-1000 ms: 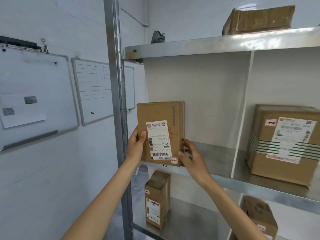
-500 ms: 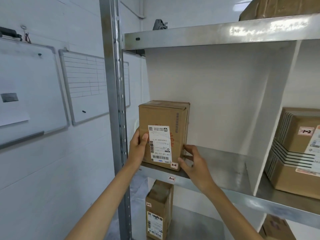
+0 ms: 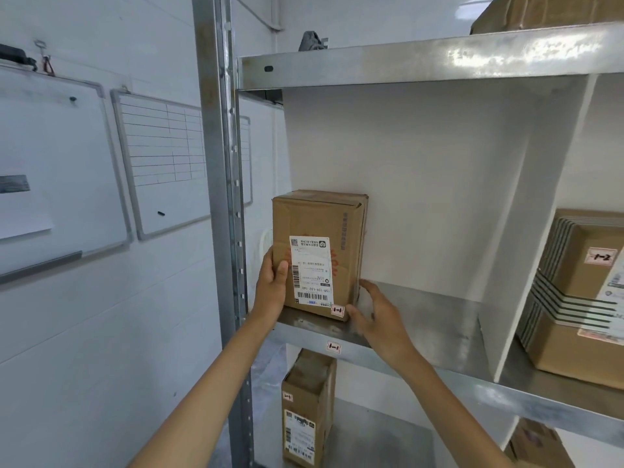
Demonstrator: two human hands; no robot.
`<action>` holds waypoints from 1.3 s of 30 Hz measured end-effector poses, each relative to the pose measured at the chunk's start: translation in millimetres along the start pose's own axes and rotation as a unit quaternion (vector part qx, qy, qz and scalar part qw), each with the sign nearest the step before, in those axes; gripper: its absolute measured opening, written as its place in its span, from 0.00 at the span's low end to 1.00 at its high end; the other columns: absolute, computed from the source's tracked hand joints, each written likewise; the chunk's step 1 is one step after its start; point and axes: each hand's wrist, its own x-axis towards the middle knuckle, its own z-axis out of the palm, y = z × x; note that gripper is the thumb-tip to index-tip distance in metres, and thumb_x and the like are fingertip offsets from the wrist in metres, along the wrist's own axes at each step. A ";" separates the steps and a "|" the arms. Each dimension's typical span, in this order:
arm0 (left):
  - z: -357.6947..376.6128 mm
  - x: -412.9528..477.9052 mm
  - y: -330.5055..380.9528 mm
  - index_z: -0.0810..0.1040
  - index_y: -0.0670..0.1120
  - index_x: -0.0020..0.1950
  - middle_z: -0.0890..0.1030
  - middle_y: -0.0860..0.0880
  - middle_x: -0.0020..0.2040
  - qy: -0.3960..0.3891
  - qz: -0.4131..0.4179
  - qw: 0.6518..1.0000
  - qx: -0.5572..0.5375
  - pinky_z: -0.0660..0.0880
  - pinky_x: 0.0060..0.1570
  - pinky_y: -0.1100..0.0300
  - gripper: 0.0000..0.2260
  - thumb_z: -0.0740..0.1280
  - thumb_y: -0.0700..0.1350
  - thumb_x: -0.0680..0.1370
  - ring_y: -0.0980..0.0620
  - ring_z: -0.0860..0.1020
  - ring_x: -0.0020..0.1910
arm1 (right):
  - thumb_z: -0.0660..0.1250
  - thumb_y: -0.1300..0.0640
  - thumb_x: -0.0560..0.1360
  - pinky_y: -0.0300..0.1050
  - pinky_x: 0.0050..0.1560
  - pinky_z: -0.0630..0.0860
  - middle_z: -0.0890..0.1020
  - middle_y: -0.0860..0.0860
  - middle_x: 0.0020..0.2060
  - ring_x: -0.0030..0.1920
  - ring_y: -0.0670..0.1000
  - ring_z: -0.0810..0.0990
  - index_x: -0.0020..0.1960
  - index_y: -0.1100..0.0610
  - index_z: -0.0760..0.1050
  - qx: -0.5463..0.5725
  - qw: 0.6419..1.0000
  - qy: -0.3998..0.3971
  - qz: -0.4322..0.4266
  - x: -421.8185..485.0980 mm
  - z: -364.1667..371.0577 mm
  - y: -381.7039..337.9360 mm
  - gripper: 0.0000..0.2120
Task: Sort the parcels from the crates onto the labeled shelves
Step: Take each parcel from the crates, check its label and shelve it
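Left hand [image 3: 271,292] grips the parcel's [image 3: 320,251] left edge, thumb on the front. Right hand [image 3: 378,315] has loosened, fingers straightish against the lower right corner, maybe just touching. The parcel's moved in from the lip and now stands upright on the 1-1 shelf [image 3: 422,319], matching its sticker, so it's basically sorted. The far-right box [image 3: 580,298] is cut off.

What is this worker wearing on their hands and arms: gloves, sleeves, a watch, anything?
Nothing that shows. The left hand and right hand are bare, with no gloves and no rings visible. The left forearm and right forearm are uncovered down to the picture's lower edge: no sleeve, watch or wristband in view.
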 end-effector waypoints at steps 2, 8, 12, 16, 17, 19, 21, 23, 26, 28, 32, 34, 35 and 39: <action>-0.5 -15.8 -1.2 0.58 0.51 0.74 0.70 0.52 0.68 0.023 -0.027 0.999 0.004 0.66 0.63 0.60 0.22 0.55 0.52 0.81 0.56 0.69 0.64 | 0.66 0.57 0.77 0.38 0.66 0.62 0.74 0.54 0.66 0.66 0.53 0.70 0.71 0.59 0.65 -0.017 0.999 0.019 -0.025 -11.5 -1.0 -0.9 0.24; -8.2 -77.3 10.3 0.57 0.51 0.74 0.69 0.49 0.66 0.108 -0.060 0.992 0.004 0.62 0.60 0.62 0.20 0.55 0.48 0.82 0.54 0.68 0.63 | 0.62 0.57 0.79 0.34 0.65 0.54 0.71 0.52 0.66 0.68 0.51 0.64 0.70 0.56 0.65 -0.008 0.998 0.048 -0.047 -51.2 -3.6 -8.6 0.21; -22.0 -132.3 18.7 0.62 0.51 0.72 0.70 0.55 0.62 0.122 -0.053 0.991 0.015 0.63 0.57 0.65 0.18 0.56 0.48 0.82 0.58 0.69 0.60 | 0.61 0.56 0.79 0.26 0.60 0.58 0.73 0.44 0.60 0.63 0.40 0.66 0.66 0.49 0.69 0.052 0.994 0.024 -0.092 -88.1 -4.6 -26.1 0.15; -52.2 -204.5 20.5 0.68 0.51 0.64 0.76 0.48 0.60 0.169 -0.065 0.982 0.062 0.67 0.54 0.67 0.11 0.56 0.46 0.82 0.53 0.74 0.59 | 0.60 0.58 0.79 0.23 0.55 0.62 0.76 0.44 0.55 0.59 0.41 0.71 0.60 0.50 0.73 0.092 0.988 -0.027 -0.119 -136.6 6.4 -45.4 0.11; -61.9 -227.0 21.7 0.69 0.52 0.61 0.77 0.48 0.58 0.191 -0.069 0.977 0.070 0.67 0.53 0.67 0.09 0.56 0.45 0.82 0.52 0.75 0.58 | 0.60 0.58 0.79 0.28 0.56 0.65 0.77 0.47 0.55 0.58 0.44 0.72 0.59 0.52 0.74 0.093 0.987 -0.052 -0.123 -150.8 11.9 -49.6 0.10; -82.1 -277.3 26.1 0.69 0.52 0.58 0.78 0.47 0.55 0.239 -0.086 0.964 0.080 0.68 0.54 0.63 0.08 0.56 0.43 0.82 0.50 0.75 0.57 | 0.60 0.59 0.79 0.38 0.59 0.69 0.78 0.49 0.54 0.58 0.47 0.73 0.58 0.55 0.75 0.099 0.979 -0.111 -0.141 -184.1 24.3 -58.2 0.10; -100.9 -332.5 32.3 0.70 0.50 0.58 0.77 0.45 0.54 0.285 -0.113 0.948 0.090 0.68 0.53 0.63 0.08 0.56 0.41 0.82 0.48 0.75 0.56 | 0.60 0.60 0.80 0.40 0.58 0.69 0.79 0.50 0.54 0.58 0.49 0.74 0.57 0.57 0.77 0.110 0.965 -0.169 -0.165 -221.2 36.2 -67.0 0.10; -118.0 -391.6 40.3 0.70 0.46 0.59 0.77 0.43 0.52 0.332 -0.133 0.929 0.100 0.70 0.50 0.66 0.08 0.56 0.39 0.82 0.49 0.75 0.54 | 0.60 0.60 0.80 0.38 0.54 0.68 0.80 0.50 0.51 0.55 0.50 0.75 0.55 0.58 0.78 0.121 0.948 -0.229 -0.187 -259.8 48.6 -76.4 0.09; -141.3 -477.9 56.4 0.71 0.41 0.61 0.77 0.43 0.49 0.375 -0.164 0.902 0.140 0.72 0.55 0.63 0.10 0.56 0.37 0.81 0.50 0.75 0.52 | 0.60 0.60 0.80 0.30 0.49 0.65 0.80 0.48 0.48 0.53 0.48 0.76 0.53 0.57 0.78 0.151 0.917 -0.306 -0.205 -317.7 68.0 -91.8 0.09; -156.2 -533.5 69.1 0.71 0.42 0.61 0.77 0.45 0.50 0.393 -0.196 0.883 0.163 0.71 0.57 0.59 0.09 0.56 0.39 0.82 0.50 0.75 0.53 | 0.60 0.60 0.80 0.32 0.49 0.65 0.79 0.45 0.47 0.53 0.47 0.76 0.52 0.55 0.78 0.165 0.891 -0.367 -0.211 -356.3 80.2 -103.0 0.08; -182.3 -629.0 97.0 0.72 0.43 0.60 0.79 0.43 0.52 0.452 -0.224 0.841 0.195 0.72 0.55 0.57 0.09 0.56 0.41 0.82 0.47 0.76 0.53 | 0.60 0.58 0.80 0.32 0.53 0.66 0.78 0.41 0.48 0.54 0.42 0.74 0.50 0.48 0.77 0.172 0.831 -0.478 -0.226 -423.9 99.8 -123.4 0.08; -191.4 -667.5 109.7 0.73 0.45 0.57 0.79 0.42 0.52 0.490 -0.225 0.820 0.191 0.73 0.52 0.64 0.07 0.57 0.40 0.82 0.48 0.76 0.52 | 0.60 0.57 0.80 0.29 0.51 0.66 0.79 0.41 0.49 0.53 0.40 0.74 0.50 0.48 0.77 0.171 0.805 -0.517 -0.234 -451.2 106.4 -131.9 0.08; -195.5 -685.1 115.0 0.73 0.46 0.56 0.79 0.42 0.52 0.509 -0.230 0.808 0.188 0.72 0.50 0.68 0.06 0.58 0.40 0.81 0.48 0.76 0.52 | 0.60 0.57 0.80 0.27 0.50 0.65 0.79 0.41 0.49 0.53 0.39 0.74 0.50 0.48 0.77 0.169 0.795 -0.533 -0.236 -463.3 109.6 -136.2 0.08; -207.9 -750.5 128.2 0.74 0.48 0.52 0.79 0.42 0.56 0.557 -0.262 0.766 0.187 0.69 0.52 0.57 0.06 0.58 0.41 0.81 0.45 0.76 0.55 | 0.59 0.57 0.80 0.33 0.52 0.65 0.78 0.42 0.50 0.53 0.39 0.73 0.50 0.49 0.76 0.147 0.759 -0.587 -0.240 -505.7 123.9 -152.7 0.08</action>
